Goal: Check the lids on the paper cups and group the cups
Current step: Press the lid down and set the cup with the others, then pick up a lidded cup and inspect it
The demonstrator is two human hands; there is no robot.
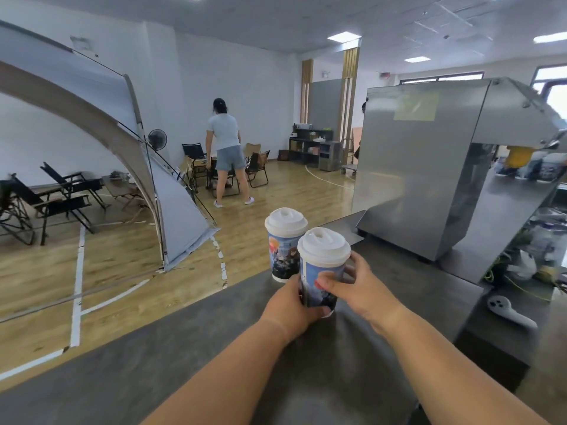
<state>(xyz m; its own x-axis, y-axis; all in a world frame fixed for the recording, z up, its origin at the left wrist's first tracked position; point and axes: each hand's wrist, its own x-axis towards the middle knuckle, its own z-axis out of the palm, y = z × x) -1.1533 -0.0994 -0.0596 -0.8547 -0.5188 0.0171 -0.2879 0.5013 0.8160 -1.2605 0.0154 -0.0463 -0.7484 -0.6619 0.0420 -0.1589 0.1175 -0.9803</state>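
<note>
Grey counter (214, 348) runs in front of me, big steel machine (429, 167) at its far right end. Grey tent (129, 154) off left on the wood floor, folding chairs (58, 197) under it; a person (227, 148) stands farther back, facing away.

Two paper cups on the counter near its far edge, both with white lids on. Contents hidden by the lids. Far cup (283, 250) stands alone, upright, just beside the near cup (322, 271); can't tell if they touch.

My left hand (291, 308) wraps the near cup's lower half, fingers curled round it. My right hand (360, 283) grips the same cup from the right, thumb across the printed wall. Cup base is covered by my left hand.

White controller (509, 311) lies on a ledge to the right. More cups under the machine, blurred.
</note>
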